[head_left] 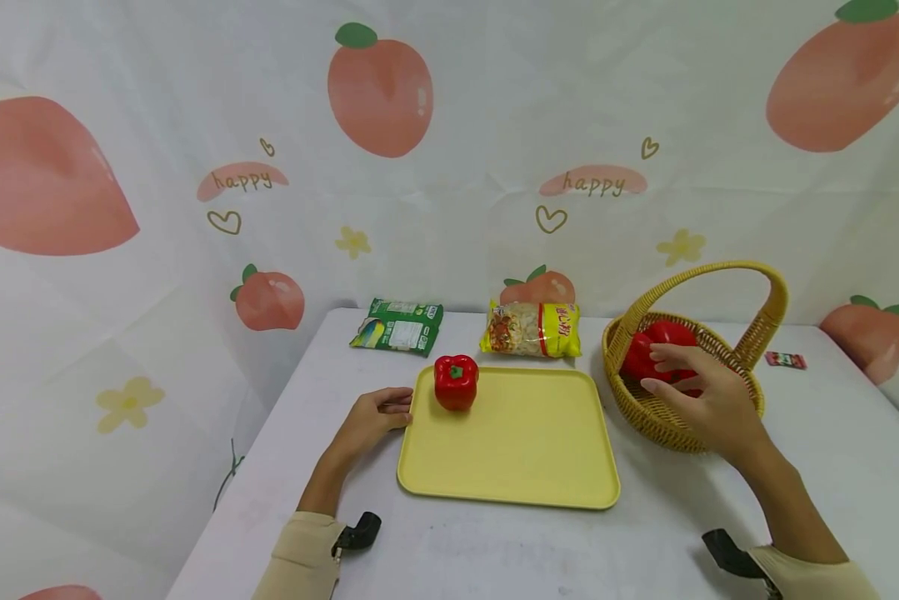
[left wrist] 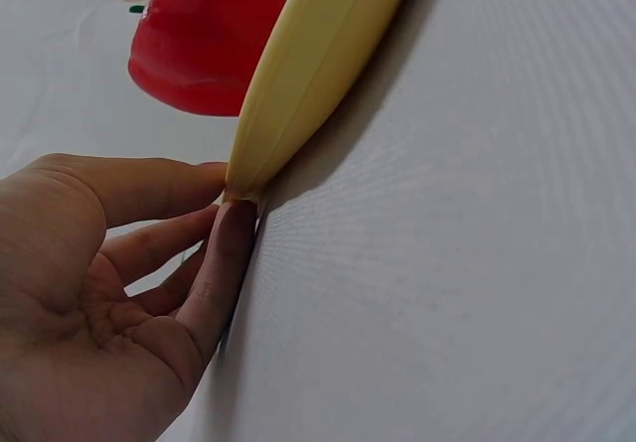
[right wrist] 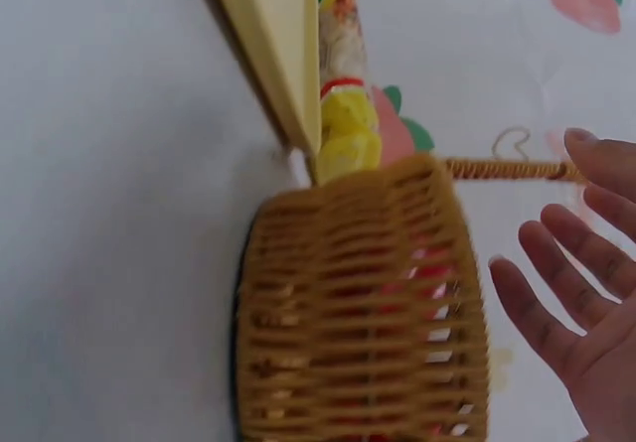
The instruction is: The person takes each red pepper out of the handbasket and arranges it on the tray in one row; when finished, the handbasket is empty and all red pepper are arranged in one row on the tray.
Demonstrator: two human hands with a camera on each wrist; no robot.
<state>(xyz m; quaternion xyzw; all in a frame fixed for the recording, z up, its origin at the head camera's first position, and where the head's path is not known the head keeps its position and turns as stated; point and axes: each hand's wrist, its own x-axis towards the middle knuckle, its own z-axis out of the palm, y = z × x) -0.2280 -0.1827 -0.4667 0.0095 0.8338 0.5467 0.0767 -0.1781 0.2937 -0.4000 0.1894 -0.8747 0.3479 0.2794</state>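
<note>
My left hand pinches the left rim of a yellow tray, and in the left wrist view the thumb lies on one side of the rim with fingers against the other. A red bell pepper stands on the tray near its far left corner, stem up. My right hand hovers over a wicker basket, fingers spread and holding nothing. Inside the basket lie more red bell peppers, partly covered by the hand in the head view. Only slivers of red show through the weave in the right wrist view.
Behind the tray lie a green packet and a yellow food bag. The basket's tall handle arches over its opening. A small red wrapped packet lies right of the basket. A printed cloth hangs behind the white table.
</note>
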